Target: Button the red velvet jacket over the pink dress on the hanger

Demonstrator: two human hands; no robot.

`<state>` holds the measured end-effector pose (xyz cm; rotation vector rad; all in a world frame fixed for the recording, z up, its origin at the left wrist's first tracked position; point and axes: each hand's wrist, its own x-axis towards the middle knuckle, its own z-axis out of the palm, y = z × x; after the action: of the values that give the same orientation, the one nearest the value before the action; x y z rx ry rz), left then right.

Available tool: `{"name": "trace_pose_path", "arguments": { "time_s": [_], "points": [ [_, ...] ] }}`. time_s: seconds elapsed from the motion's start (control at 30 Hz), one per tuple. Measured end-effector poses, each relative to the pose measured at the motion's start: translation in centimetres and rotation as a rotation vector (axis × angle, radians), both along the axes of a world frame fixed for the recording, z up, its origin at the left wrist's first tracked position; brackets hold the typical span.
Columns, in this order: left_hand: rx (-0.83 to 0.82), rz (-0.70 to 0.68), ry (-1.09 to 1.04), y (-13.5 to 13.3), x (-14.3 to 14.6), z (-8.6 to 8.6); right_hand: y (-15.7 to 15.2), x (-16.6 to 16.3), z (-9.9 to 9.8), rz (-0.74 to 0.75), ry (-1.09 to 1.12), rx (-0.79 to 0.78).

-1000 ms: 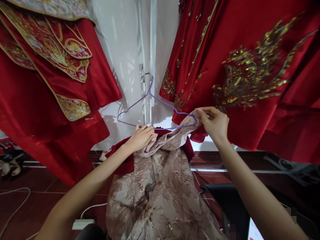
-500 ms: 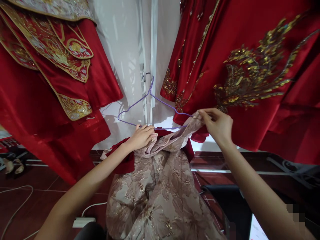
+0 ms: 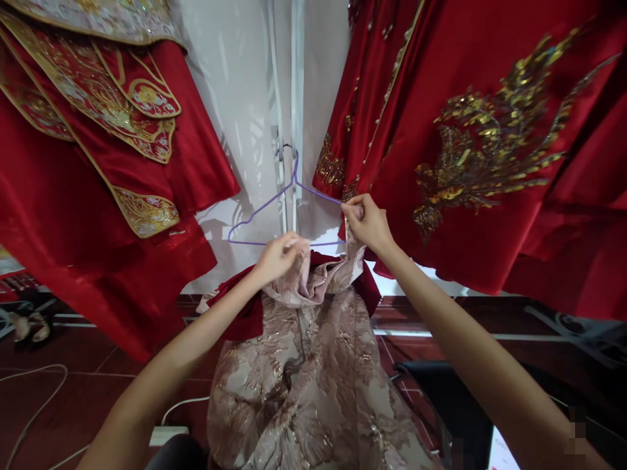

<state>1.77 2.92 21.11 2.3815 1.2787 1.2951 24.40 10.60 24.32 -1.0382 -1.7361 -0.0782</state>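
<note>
A purple wire hanger (image 3: 267, 207) hangs by its hook from a white pole (image 3: 295, 98) on the wall. Below it drapes a pale pink dress with gold floral brocade (image 3: 308, 385) and a dark red lining. My left hand (image 3: 279, 256) is closed on the dress's upper edge against the hanger's bottom bar. My right hand (image 3: 365, 222) pinches the dress's other shoulder at the hanger's right arm, covering that end of the wire.
Red garments with gold embroidery hang on both sides, one at the left (image 3: 88, 163) and a larger one at the right (image 3: 490, 150). A white power strip (image 3: 169, 434) and cables lie on the dark red floor. A black chair (image 3: 441, 405) stands low right.
My right hand has moved left and slightly up along the hanger, pulling the dress's shoulder with it. My left hand has lifted a little on the bottom bar.
</note>
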Motion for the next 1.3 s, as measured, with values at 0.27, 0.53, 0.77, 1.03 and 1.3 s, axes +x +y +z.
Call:
{"name": "trace_pose_path", "arguments": {
  "time_s": [0.27,0.53,0.77,1.03,1.3],
  "points": [
    [-0.417,0.364,-0.343,3.4,-13.6,-2.0,-0.7,0.7,1.4,-0.021,-0.019,0.025],
    [-0.468,0.392,-0.361,2.9,-14.9,-3.5,-0.9,0.9,1.7,-0.011,-0.005,0.012],
    [-0.299,0.373,-0.409,2.9,-15.1,-3.8,-1.0,1.0,2.0,0.007,0.002,0.005],
    [-0.129,0.308,-0.391,5.8,-12.5,-1.0,-0.8,1.1,1.8,0.035,0.007,-0.017],
    [-0.243,0.196,-0.529,5.4,-12.5,-0.2,-0.5,1.5,1.4,0.028,0.003,-0.039]
  ]
}}
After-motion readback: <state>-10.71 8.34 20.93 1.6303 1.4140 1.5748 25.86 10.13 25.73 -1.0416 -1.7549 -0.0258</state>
